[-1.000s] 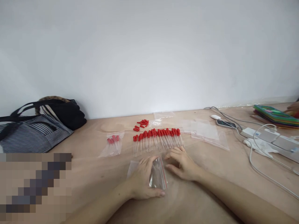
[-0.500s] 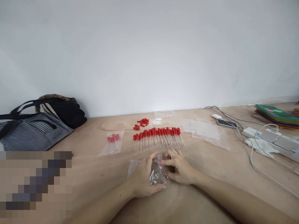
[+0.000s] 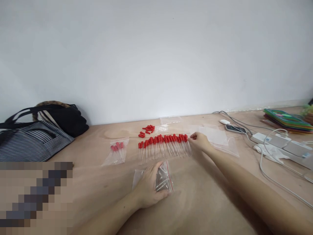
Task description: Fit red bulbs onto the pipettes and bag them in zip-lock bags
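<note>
My left hand [image 3: 149, 187] grips a clear zip-lock bag [image 3: 164, 179] with a red seal line, thumb at its near edge and fingers at its far edge. Under that hand, another clear bag [image 3: 137, 178] sticks out on the left. At the right end of a row of red-bulbed droppers [image 3: 168, 139], my right hand [image 3: 201, 142] reaches in with thumb and forefinger slightly apart, close beside the last bulb. Off to the left, a small zip bag [image 3: 114, 159] contains several droppers. Loose red rubber bulbs [image 3: 148, 128] lie behind the row, next to some clear tubes [image 3: 162, 129].
Flat plastic bags [image 3: 216, 135] lie right of the droppers. A phone [image 3: 235, 129], a white power strip [image 3: 281, 141] with cables and a stack of coloured sheets [image 3: 288, 120] occupy the right side. A striped bag [image 3: 34, 138] sits at the left by the wall.
My right hand has left the zip-lock bag's mouth and moved up and right to the end of the dropper row. My left hand stays on the bag.
</note>
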The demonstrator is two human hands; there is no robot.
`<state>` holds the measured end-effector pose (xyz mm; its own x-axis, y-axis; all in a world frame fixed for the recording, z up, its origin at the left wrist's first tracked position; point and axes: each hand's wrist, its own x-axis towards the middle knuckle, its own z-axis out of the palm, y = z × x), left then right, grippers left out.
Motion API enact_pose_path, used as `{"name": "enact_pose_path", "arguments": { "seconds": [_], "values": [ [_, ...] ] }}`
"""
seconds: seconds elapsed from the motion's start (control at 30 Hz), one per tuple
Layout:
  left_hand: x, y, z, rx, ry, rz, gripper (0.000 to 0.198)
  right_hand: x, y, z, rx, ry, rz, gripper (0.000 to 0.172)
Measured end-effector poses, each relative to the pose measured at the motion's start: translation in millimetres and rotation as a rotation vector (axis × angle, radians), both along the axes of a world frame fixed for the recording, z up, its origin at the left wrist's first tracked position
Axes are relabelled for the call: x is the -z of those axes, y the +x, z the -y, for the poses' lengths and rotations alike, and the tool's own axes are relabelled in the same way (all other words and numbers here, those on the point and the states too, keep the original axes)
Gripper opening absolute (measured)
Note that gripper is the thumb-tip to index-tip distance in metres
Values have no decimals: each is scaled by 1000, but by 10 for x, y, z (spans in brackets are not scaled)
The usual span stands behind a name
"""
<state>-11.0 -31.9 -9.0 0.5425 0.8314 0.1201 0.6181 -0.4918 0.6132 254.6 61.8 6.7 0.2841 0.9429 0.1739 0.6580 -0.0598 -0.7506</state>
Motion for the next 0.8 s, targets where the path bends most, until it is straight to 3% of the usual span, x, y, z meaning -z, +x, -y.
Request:
{"name": "enact_pose_path", "arguments": {
  "seconds": [0.13,0.47,0.63,0.8],
  "values": [
    [9,-14,0,17,8,-33,81,32,81,-304,121,-85,-77,28],
    [15,-16,-2,8,18,-16,82,56,38,-423,71,-216,-363,18],
    [12,-15,2,12,25,-26,81,-60,120,-338,25,-188,-525,15],
    [-78,7,27,12,4,0,81,-217,53,52,-101,-145,-679,20]
  ]
}}
